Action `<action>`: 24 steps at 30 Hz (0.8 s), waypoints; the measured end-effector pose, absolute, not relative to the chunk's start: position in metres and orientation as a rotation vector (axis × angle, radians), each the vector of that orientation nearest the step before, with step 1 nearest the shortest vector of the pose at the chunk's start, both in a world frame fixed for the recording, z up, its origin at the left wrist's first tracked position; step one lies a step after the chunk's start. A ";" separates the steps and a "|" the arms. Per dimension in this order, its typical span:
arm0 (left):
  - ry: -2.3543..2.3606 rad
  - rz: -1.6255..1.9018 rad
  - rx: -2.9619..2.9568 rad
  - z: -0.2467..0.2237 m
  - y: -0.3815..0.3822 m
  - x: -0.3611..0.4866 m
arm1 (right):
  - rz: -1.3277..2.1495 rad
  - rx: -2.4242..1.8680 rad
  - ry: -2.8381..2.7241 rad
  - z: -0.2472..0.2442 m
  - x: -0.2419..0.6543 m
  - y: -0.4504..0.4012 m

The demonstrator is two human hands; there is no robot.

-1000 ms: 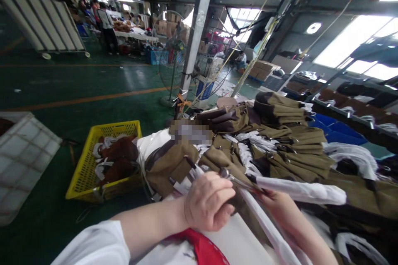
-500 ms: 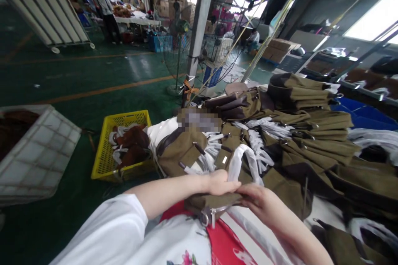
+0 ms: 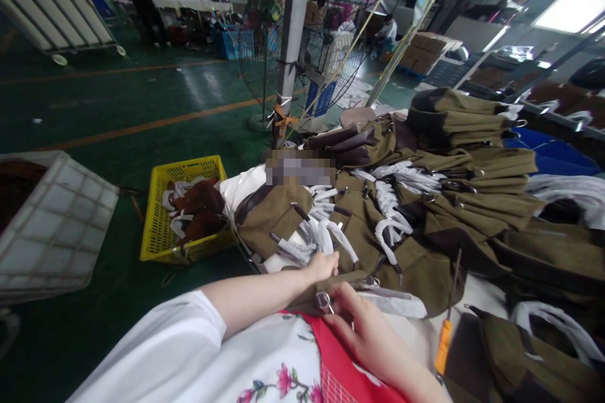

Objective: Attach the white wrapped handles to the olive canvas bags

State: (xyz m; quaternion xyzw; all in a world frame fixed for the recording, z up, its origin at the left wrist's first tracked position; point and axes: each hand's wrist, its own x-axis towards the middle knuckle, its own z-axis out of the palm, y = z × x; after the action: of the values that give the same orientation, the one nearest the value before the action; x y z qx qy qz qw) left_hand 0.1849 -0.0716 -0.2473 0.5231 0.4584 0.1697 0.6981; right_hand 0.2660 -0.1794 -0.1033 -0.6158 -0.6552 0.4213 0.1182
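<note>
Just in front of my body lies an olive-green bag (image 3: 307, 298) with a metal ring at its near end. My left hand (image 3: 324, 266) is closed on a white-wrapped handle (image 3: 325, 238) above the bag. My right hand (image 3: 352, 315) has its fingers curled at the metal ring (image 3: 323, 301) and grips the bag's end beside it. More olive bags (image 3: 274, 214) with dark trim and white-wrapped handles lie beyond both hands. An orange-handled tool (image 3: 443, 346) with a thin shaft lies to the right of my right hand.
A yellow crate (image 3: 154, 230) with brown items stands on the floor at the left, beside a white bin (image 3: 70, 220). A metal post (image 3: 293, 31) and wire fans (image 3: 265, 63) rise behind the bags. People are around a far table (image 3: 198, 5).
My left hand has moved slightly forward onto the white handle. My right hand has come back and left to the ring. The orange-handled tool now shows, and the view has tilted down.
</note>
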 end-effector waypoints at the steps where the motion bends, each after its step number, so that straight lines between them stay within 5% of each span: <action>1: 1.021 0.374 1.177 -0.247 -0.072 0.184 | 1.275 -1.755 -1.882 -0.103 0.270 -0.178; 16: 1.001 0.280 1.414 -0.239 -0.084 0.186 | 1.041 -1.930 -1.832 -0.130 0.298 -0.167; 24: 0.942 0.292 1.441 -0.239 -0.084 0.183 | 1.147 -2.125 -1.534 -0.217 0.383 -0.158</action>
State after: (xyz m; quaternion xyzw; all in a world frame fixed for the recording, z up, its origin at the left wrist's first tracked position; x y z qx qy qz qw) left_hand 0.1832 -0.0843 -0.2394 0.6325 0.4134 0.1281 0.6423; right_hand 0.3826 -0.1579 -0.2168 -0.7356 -0.5309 0.3968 0.1399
